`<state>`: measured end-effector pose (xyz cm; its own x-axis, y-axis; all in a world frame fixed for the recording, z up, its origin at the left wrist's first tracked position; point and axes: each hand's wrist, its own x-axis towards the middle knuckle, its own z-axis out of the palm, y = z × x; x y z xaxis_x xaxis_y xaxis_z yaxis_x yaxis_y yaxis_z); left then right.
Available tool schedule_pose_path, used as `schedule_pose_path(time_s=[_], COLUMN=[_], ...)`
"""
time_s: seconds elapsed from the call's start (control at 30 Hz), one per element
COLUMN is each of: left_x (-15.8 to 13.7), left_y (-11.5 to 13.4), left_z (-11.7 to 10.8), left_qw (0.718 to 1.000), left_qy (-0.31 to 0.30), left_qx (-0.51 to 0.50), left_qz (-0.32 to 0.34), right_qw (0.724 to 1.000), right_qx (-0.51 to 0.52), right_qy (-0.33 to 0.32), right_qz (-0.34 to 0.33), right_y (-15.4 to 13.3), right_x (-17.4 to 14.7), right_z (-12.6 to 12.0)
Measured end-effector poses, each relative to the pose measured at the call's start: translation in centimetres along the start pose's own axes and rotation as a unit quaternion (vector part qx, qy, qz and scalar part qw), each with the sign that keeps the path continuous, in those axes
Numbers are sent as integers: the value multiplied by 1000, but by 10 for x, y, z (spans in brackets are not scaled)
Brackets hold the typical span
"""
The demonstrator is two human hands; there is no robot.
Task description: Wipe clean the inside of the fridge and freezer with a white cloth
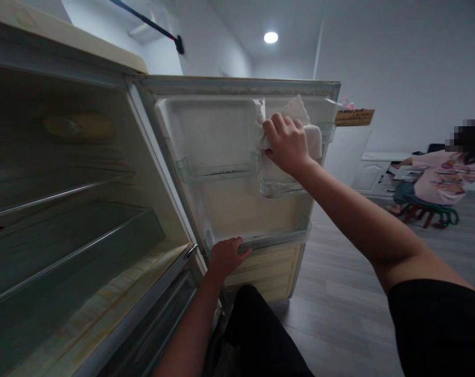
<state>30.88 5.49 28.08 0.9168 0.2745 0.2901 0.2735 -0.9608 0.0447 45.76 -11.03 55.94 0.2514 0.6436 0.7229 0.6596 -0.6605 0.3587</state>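
Note:
My right hand (pixel 286 141) is closed on a white cloth (pixel 296 109) with a scalloped edge, pressed against the upper right of the inner side of an open fridge door (pixel 225 201). Part of the cloth is bunched under the fingers and hidden by them. Lower down, my left hand (pixel 226 255) is at the left end of a clear door shelf (pixel 278 240), its thumb and fingers apart; whether its fingers bear on the rim I cannot tell. Another clear door shelf (pixel 217 172) sits at the upper left of the door.
The fridge compartment (pixel 21 152) on the left has glass shelves (pixel 64 195) and brownish stains along its bottom edge. My knee (pixel 247 309) is near the door's bottom. At far right a person in a pink top (pixel 437 175) sits on a stool (pixel 429 212) by a white cabinet (pixel 373 175).

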Motion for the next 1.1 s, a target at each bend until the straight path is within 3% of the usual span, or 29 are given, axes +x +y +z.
schedule_pose_path(time_s=[0.2,0.47,0.6,0.67,0.73,0.83,0.97,1.03,1.1], left_x=[-1,-8,-11,-13,-17,-25,-36,-40,-44], left_y=[-1,-2,-6,-9,-13,-18,-25,-28,-31], left_z=[-4,-10,-9,-8,-9,-11,-16,-19,-21], left_qw=[1000,1000,1000,1000,999,999,999,999,999], left_qy=[-19,-16,-21,-25,-24,-20,-12,-10,-11], left_qx=[8,3,-3,-7,-11,-17,-27,-27,-32], left_qz=[3,11,14,17,21,27,38,39,41], right_qw=[999,999,991,979,969,958,908,898,909], right_qx=[-38,-10,57,66,64,68,129,173,203], right_qy=[36,31,104,158,168,52,-140,-164,-139], right_qz=[-11,15,-67,-111,-168,-273,-372,-370,-338], right_y=[2,93,117,114,103,78,44,33,28], right_x=[-9,-46,-66,-73,-78,-80,-70,-64,-60], right_z=[7,13,18,19,18,11,0,-2,-4])
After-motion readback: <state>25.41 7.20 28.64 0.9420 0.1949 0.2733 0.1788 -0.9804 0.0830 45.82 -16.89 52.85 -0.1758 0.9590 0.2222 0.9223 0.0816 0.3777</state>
